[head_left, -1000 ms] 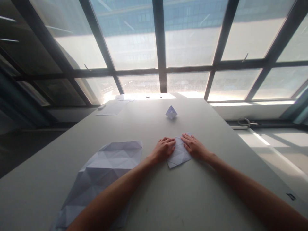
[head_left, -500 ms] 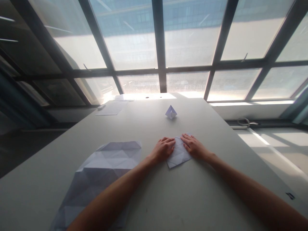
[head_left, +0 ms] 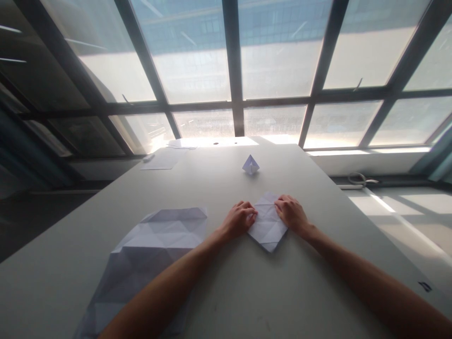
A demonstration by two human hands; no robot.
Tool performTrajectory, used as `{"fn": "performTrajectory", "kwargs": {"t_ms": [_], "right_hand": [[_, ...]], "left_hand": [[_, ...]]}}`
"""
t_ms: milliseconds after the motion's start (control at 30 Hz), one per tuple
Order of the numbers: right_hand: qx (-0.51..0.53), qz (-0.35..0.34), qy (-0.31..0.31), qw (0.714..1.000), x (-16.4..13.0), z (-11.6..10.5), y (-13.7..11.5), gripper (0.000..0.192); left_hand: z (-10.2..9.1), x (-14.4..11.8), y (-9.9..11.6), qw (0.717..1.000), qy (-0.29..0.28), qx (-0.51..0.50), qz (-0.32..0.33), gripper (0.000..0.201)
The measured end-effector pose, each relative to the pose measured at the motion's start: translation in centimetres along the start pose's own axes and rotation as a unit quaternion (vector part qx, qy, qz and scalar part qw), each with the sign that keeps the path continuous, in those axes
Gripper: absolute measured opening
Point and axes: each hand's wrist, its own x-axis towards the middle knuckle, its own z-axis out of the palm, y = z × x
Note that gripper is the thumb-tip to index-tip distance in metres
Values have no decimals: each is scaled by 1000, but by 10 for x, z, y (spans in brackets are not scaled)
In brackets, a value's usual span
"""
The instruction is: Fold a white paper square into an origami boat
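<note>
1. Head view is showing both hands lying flat on a small creased paper (head_left: 267,225) near the middle of the tabletop (head_left: 247,292), turned so one corner is pointing at the near edge.
2. Left hand (head_left: 240,220) is resting loosely curled, fingertips pressing the paper's left corner; nothing is being gripped.
3. Right hand (head_left: 292,214) is lying open on the right corner, likewise pinning rather than holding.
4. Judging by the creases, a fold is being set: pressure should be staying even on both corners so the sheet is not skewing.
5. Fingertips should be running along the crease, not across it.
6. A big creased sheet (head_left: 148,263) is lying toward the left edge, well apart.
7. A folded paper model (head_left: 250,165) is sitting toward the far edge.
</note>
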Motion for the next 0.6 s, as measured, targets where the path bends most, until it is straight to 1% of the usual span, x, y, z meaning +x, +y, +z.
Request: {"fn": "performTrajectory", "kwargs": {"t_ms": [167,333,467,600], "right_hand": [[51,-29,16,998,-2,9,-5,22],[113,-86,11,990,1,18,2,33],[162,-137,5,977,5,23,9,39],[207,-187,-1,960,7,27,9,42]], "left_hand": [[-2,-2,0,999,7,-29,23,12],[-2,-3,-1,997,1,-46,67,7],[1,-2,-3,994,-46,-35,90,37],[-2,-3,-2,990,-92,-6,104,50]]}}
